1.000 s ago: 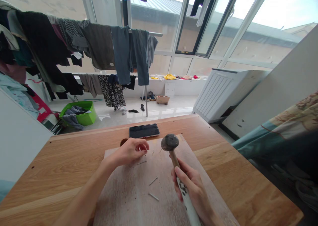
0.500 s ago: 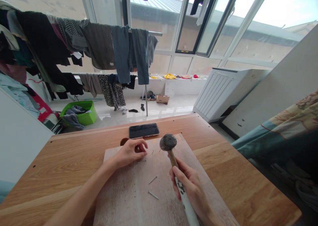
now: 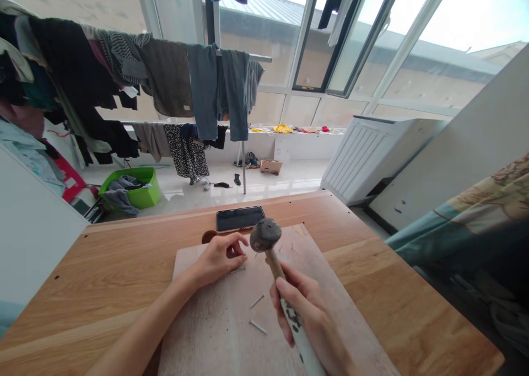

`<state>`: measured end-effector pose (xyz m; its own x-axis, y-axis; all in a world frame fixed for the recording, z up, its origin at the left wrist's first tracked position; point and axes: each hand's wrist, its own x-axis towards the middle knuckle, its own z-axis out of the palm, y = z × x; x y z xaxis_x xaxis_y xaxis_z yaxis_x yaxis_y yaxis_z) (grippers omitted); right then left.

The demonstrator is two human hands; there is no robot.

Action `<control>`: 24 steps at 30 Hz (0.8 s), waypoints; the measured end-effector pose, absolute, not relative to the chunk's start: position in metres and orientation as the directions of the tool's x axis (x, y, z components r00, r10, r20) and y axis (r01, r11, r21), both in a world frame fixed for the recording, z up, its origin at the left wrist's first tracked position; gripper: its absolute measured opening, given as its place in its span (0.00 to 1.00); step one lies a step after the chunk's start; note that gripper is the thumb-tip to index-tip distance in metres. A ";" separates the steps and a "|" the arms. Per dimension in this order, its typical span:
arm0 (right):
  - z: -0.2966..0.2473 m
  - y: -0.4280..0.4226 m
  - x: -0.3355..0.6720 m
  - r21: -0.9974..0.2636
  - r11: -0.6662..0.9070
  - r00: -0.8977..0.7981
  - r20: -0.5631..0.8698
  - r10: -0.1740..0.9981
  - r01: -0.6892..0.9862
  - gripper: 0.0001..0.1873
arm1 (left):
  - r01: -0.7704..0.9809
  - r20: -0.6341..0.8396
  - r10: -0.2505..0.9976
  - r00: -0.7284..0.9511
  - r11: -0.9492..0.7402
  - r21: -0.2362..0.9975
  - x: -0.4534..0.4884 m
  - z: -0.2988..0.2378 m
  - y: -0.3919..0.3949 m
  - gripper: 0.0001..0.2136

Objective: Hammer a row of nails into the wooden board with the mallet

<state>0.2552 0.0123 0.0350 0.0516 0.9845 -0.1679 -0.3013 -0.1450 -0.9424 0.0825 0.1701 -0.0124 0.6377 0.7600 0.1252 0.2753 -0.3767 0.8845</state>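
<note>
My right hand [image 3: 303, 304] is wrapped around the handle of a hammer [image 3: 265, 235]. The hammer's dark, rounded head is raised over the far part of a pale wooden board [image 3: 215, 332]. On the board's left side rests my left hand [image 3: 223, 254], its fingers curled, with a gap between forefinger and thumb and nothing visible in it. A nail [image 3: 238, 269] lies just under that hand. Two more nails, one [image 3: 257, 301] above the other [image 3: 258, 327], lie loose near the board's middle. Small nails [image 3: 292, 246] seem to stand near the far edge; the hammer head partly hides that area.
The board lies on a wooden table [image 3: 111, 277]. A phone [image 3: 240, 218] and a round brown object [image 3: 209, 236] are beyond the board. Past the table are a loaded clothes rack [image 3: 259, 58], a green basket [image 3: 151, 191] and a white ribbed cabinet-like unit [image 3: 351, 152].
My right hand has moved the hammer a little to the left, bringing its head closer to my left hand. My left hand keeps nearly the same pose on the board.
</note>
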 end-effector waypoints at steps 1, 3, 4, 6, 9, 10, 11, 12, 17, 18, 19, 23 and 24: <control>0.031 0.013 0.251 -0.940 -0.145 0.048 -0.168 0.985 -0.309 0.24 | 0.274 0.135 0.760 0.636 -0.386 0.881 0.083 -0.012 0.170 0.11; 0.021 0.014 0.246 -0.939 -0.144 0.044 -0.165 0.985 -0.313 0.26 | 0.273 0.144 0.756 0.639 -0.398 0.876 0.083 -0.012 0.170 0.11; 0.016 0.014 0.244 -0.939 -0.144 0.041 -0.165 0.985 -0.313 0.27 | 0.271 0.145 0.751 0.644 -0.402 0.875 0.082 -0.012 0.170 0.11; 0.009 0.014 0.243 -0.942 -0.139 0.042 -0.159 0.986 -0.307 0.29 | 0.266 0.149 0.740 0.655 -0.411 0.872 0.082 -0.014 0.171 0.11; 0.007 0.013 0.243 -0.948 -0.153 0.022 -0.165 0.986 -0.278 0.29 | 0.266 0.152 0.728 0.668 -0.424 0.866 0.081 -0.017 0.173 0.11; 0.008 0.013 0.243 -0.949 -0.162 0.009 -0.171 0.985 -0.272 0.28 | 0.269 0.153 0.727 0.669 -0.429 0.862 0.081 -0.018 0.173 0.11; 0.009 0.013 0.243 -0.947 -0.172 -0.005 -0.177 0.984 -0.272 0.27 | 0.273 0.153 0.727 0.669 -0.432 0.859 0.080 -0.019 0.174 0.11; 0.009 0.013 0.243 -0.944 -0.179 -0.016 -0.181 0.983 -0.277 0.27 | 0.280 0.152 0.729 0.667 -0.434 0.856 0.080 -0.020 0.174 0.10; 0.008 0.011 0.242 -0.940 -0.189 -0.009 -0.195 0.981 -0.285 0.30 | 0.293 0.148 0.733 0.664 -0.438 0.850 0.082 -0.018 0.173 0.10; 0.008 0.011 0.242 -0.942 -0.192 -0.007 -0.198 0.980 -0.274 0.29 | 0.288 0.148 0.730 0.667 -0.436 0.853 0.082 -0.017 0.173 0.10; 0.008 0.011 0.242 -0.944 -0.193 -0.008 -0.198 0.980 -0.268 0.28 | 0.283 0.141 0.727 0.672 -0.428 0.858 0.081 -0.015 0.173 0.11; 0.009 0.011 0.243 -0.944 -0.159 0.035 -0.176 0.984 -0.289 0.27 | 0.350 0.028 0.730 0.683 -0.361 0.865 0.074 0.000 0.175 0.19; 0.009 0.011 0.243 -0.945 -0.148 0.061 -0.173 0.983 -0.293 0.27 | 0.396 -0.009 0.730 0.683 -0.360 0.845 0.072 0.005 0.175 0.20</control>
<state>0.2430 0.0108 0.0093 0.0609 0.9831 -0.1727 -0.2927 -0.1478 -0.9447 0.0718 0.1745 0.0052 0.6829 0.7305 -0.0087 0.3955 -0.3597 0.8451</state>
